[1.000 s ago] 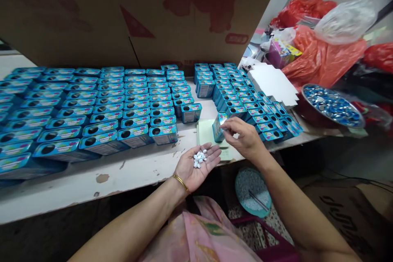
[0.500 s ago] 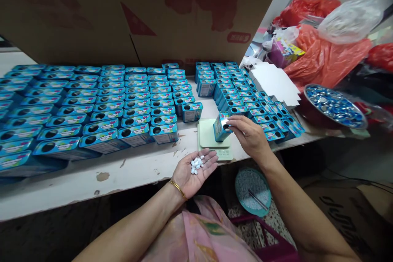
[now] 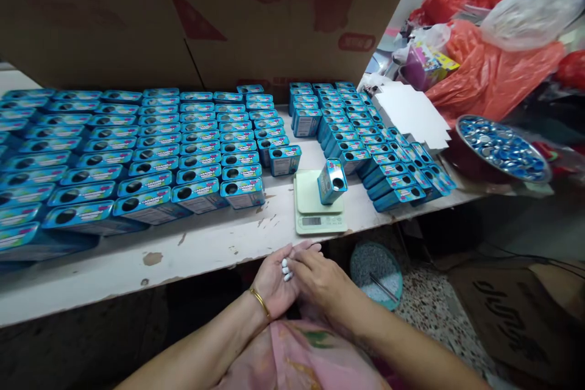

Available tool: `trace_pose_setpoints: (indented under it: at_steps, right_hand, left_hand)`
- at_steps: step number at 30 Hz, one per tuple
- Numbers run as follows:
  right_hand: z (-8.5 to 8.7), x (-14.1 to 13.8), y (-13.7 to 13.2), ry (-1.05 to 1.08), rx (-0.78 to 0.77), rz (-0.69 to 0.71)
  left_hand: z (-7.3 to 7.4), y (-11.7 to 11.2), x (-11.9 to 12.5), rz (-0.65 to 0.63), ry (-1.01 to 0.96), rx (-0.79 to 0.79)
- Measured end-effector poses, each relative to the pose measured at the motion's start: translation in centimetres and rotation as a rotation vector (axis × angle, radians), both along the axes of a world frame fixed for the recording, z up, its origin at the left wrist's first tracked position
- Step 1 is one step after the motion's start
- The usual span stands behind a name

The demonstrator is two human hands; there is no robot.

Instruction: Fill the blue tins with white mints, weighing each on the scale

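We note that the right hand (image 3: 320, 280) has left the tin (image 3: 332, 181) it was touching half a second ago and has come down to the left hand (image 3: 276, 283) at the near table edge. The tin now stands alone on the scale (image 3: 315, 207), untouched. We judge this to mean the hand is drawing more of the pellets (image 3: 285, 270) from the left palm, so the filling of this tin is likely not finished.

The left hand lies palm up and cupped, with a few white pellets showing in it; fewer are visible than before, though the right hand covers part of the palm. The right hand's fingers are bent onto that palm, touching the pellets. We cannot tell whether they already pinch one.

The tin is small, blue and oblong, standing upright but slightly askew on the pale green scale, with a round dark hole in its top face. The scale's display faces us; its reading is too small to make out.

To the left, rows of like tins (image 3: 137, 146) cover the white table (image 3: 192, 256), each with an open hole. A second block of tins (image 3: 365, 146) lies right of the scale. Farther right sits a bowl of caps (image 3: 503, 149). Below the table edge, a teal basin (image 3: 377, 271) holds more pellets. A cardboard sheet (image 3: 205, 12) stands behind.
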State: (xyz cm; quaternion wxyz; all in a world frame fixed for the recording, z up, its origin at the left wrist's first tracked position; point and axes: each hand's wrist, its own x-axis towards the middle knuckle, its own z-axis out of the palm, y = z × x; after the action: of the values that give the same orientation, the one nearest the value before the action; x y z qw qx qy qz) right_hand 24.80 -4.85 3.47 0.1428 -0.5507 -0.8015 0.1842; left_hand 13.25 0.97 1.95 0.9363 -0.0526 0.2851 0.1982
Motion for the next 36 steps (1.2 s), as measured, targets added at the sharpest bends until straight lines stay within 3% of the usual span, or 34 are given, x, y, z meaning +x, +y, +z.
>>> trace_pose_setpoints:
  at_steps: [4,7,11,14,20,28,33,36]
  right_hand:
    - [1.0,1.2,0.8,0.206,0.018,-0.017]
    - [2.9,2.7,1.7,0.313,0.068,-0.049]
    - [6.1,6.2,4.0,0.229,0.266,-0.216]
    - [7.3,8.7,5.9,0.081,0.361,-0.277]
    - [6.6,10.6,7.4,-0.109,0.440,-0.288]
    - [6.2,9.8,6.8,-0.042,0.469,-0.334]
    - [6.9,10.5,7.6,-0.125,0.494,-0.410]
    - [7.6,9.6,6.7,-0.063,0.498,-0.435]
  left_hand:
    - [0.3,0.2,0.3,0.034,-0.061,0.014]
    - [0.6,0.8,0.7,0.065,-0.086,0.034]
    - [1.2,1.7,1.1,0.028,-0.075,0.072]
    - [1.4,2.0,1.0,0.025,-0.057,0.076]
    - [0.9,1.8,0.5,0.034,-0.029,0.061]
    - [0.8,1.9,0.7,0.028,-0.018,0.053]
    - [0.8,1.9,0.6,0.026,-0.014,0.066]
    - [0.8,1.8,0.5,0.026,-0.021,0.072]
